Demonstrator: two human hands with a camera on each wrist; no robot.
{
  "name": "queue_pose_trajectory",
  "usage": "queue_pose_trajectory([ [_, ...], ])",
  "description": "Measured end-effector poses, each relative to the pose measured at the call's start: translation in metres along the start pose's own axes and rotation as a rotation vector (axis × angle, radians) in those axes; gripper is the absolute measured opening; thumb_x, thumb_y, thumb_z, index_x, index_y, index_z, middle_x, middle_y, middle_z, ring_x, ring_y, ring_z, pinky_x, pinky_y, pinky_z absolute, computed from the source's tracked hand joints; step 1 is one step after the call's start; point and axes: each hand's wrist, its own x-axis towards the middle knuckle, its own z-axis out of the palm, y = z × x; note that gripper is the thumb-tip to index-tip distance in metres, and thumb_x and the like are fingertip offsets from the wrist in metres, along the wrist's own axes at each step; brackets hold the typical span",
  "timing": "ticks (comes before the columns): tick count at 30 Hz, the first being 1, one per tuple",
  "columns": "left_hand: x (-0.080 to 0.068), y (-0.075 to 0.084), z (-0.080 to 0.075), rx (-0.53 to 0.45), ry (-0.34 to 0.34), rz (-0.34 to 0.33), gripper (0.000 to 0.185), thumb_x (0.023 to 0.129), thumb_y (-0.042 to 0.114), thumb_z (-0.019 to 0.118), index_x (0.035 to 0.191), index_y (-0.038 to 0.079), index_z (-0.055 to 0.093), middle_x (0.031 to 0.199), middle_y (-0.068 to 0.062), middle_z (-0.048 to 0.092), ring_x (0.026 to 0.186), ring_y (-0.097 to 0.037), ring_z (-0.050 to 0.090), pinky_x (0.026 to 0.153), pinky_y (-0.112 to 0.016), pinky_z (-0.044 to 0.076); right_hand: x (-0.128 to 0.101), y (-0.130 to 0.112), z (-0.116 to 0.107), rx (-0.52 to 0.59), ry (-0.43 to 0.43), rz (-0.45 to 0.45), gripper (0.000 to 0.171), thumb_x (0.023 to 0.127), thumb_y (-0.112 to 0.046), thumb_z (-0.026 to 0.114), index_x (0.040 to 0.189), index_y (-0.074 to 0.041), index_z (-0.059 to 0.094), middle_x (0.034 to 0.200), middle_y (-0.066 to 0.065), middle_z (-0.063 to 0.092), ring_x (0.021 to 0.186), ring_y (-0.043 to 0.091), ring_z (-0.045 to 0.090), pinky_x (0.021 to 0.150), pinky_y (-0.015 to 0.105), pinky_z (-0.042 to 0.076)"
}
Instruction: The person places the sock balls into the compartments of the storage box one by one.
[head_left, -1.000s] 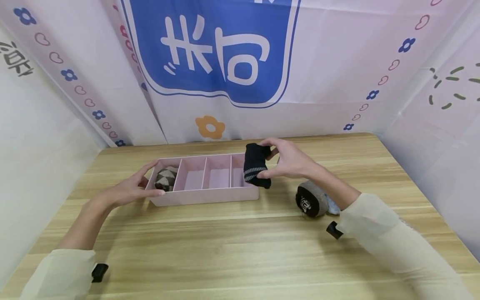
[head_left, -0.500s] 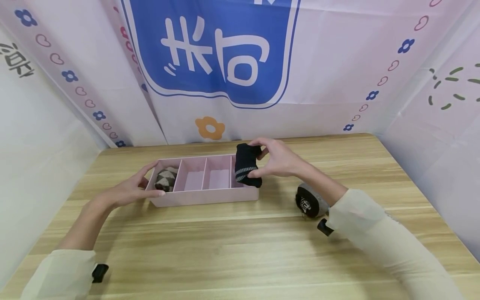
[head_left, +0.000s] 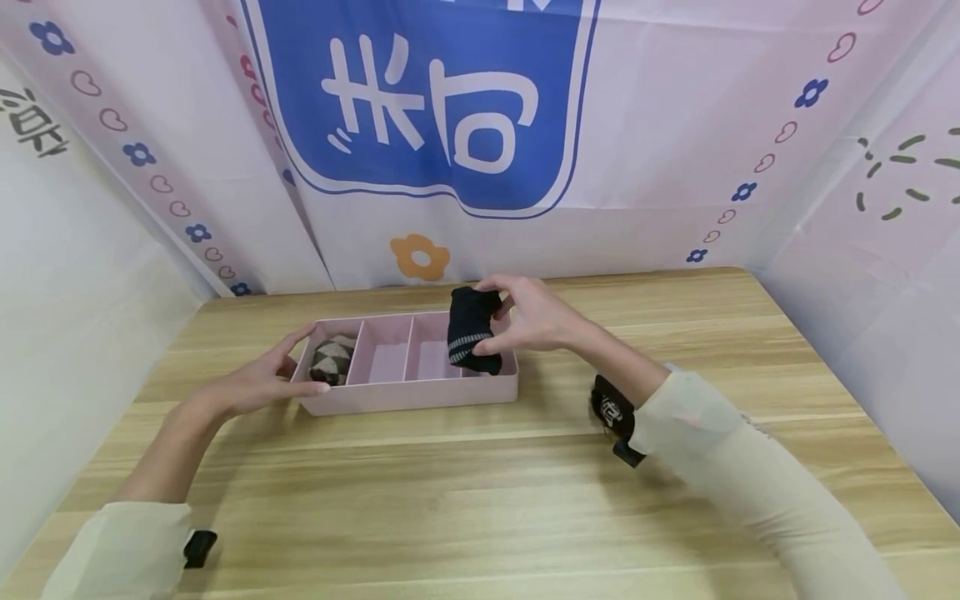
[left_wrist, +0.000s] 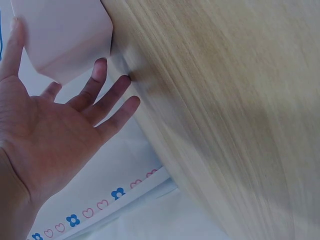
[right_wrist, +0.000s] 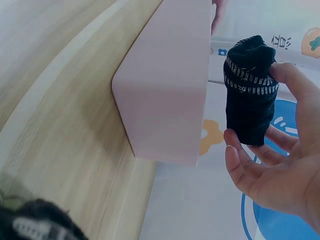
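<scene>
Across the near wood-grain worktop (head_left: 420, 500), open room is leading to a long pink plastic box (head_left: 408, 398), whose left end the left hand (head_left: 261, 383) is touching, fingers spread. Above its right half, the right hand (head_left: 534, 315) is clamping a rolled black knit sock (head_left: 469, 321) between its fingers; stowing seems underway, lowering calling for clearing the thin dividers (head_left: 408, 350).
</scene>
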Motion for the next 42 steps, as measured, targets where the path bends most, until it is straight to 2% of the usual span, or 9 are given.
queue_pose_trajectory([
  [10,0.0,-0.001,-0.001,0.019,0.012,-0.005,0.109,0.095,0.035,0.074,0.166,0.007,-0.004,0.115,-0.021,0.063,0.104,-0.028,0.058,0.085,-0.039,0.046,0.012,-0.007,0.007,0.012,-0.026,-0.009,0.082,0.074,-0.029,0.092,0.143,-0.003,0.056,0.127,0.012,0.065,0.099,0.029,0.068,0.084,0.036,0.054],
  [18,-0.001,-0.001,-0.001,0.018,0.014,-0.004,0.108,0.095,0.036,0.073,0.166,0.008,-0.004,0.116,-0.021,0.063,0.103,-0.026,0.058,0.084,-0.039,0.046,0.02,-0.013,0.014,0.015,-0.042,-0.026,0.082,0.074,-0.029,0.093,0.143,-0.004,0.056,0.127,0.011,0.063,0.094,0.026,0.069,0.083,0.033,0.054],
  [25,-0.001,0.001,0.0,0.001,0.008,0.004,0.108,0.095,0.035,0.073,0.166,0.008,-0.004,0.118,-0.023,0.063,0.105,-0.028,0.059,0.085,-0.04,0.047,0.028,-0.019,0.022,0.018,-0.051,-0.021,0.083,0.074,-0.029,0.094,0.143,-0.004,0.055,0.111,0.011,0.069,0.084,0.017,0.069,0.085,0.031,0.053],
  [29,-0.001,0.001,0.0,0.005,0.008,0.008,0.108,0.095,0.034,0.073,0.166,0.008,-0.004,0.116,-0.021,0.064,0.102,-0.025,0.058,0.084,-0.039,0.046,0.033,-0.022,0.026,-0.01,-0.056,-0.022,0.084,0.075,-0.031,0.093,0.144,-0.006,0.054,0.118,0.011,0.068,0.081,0.016,0.068,0.087,0.033,0.052],
  [32,-0.001,0.001,0.0,0.008,0.011,0.002,0.108,0.095,0.035,0.073,0.166,0.008,-0.003,0.115,-0.021,0.064,0.102,-0.025,0.059,0.085,-0.039,0.046,0.036,-0.025,0.029,-0.034,-0.052,-0.025,0.083,0.075,-0.033,0.093,0.144,-0.007,0.055,0.13,0.008,0.062,0.082,0.016,0.065,0.088,0.034,0.051],
  [38,-0.001,0.0,0.0,0.003,0.013,-0.005,0.108,0.095,0.035,0.073,0.167,0.009,-0.004,0.118,-0.024,0.063,0.106,-0.029,0.06,0.086,-0.04,0.047,0.04,-0.029,0.037,0.037,-0.079,0.006,0.083,0.076,-0.029,0.092,0.146,-0.006,0.053,0.134,0.01,0.06,0.086,0.012,0.07,0.087,0.029,0.053],
  [42,-0.001,-0.001,0.001,-0.002,0.014,-0.001,0.108,0.095,0.035,0.073,0.167,0.009,-0.004,0.119,-0.024,0.063,0.106,-0.029,0.06,0.087,-0.041,0.047,0.041,-0.032,0.042,0.089,-0.095,0.015,0.083,0.077,-0.025,0.092,0.146,-0.005,0.052,0.134,0.012,0.058,0.089,0.015,0.072,0.083,0.027,0.055],
])
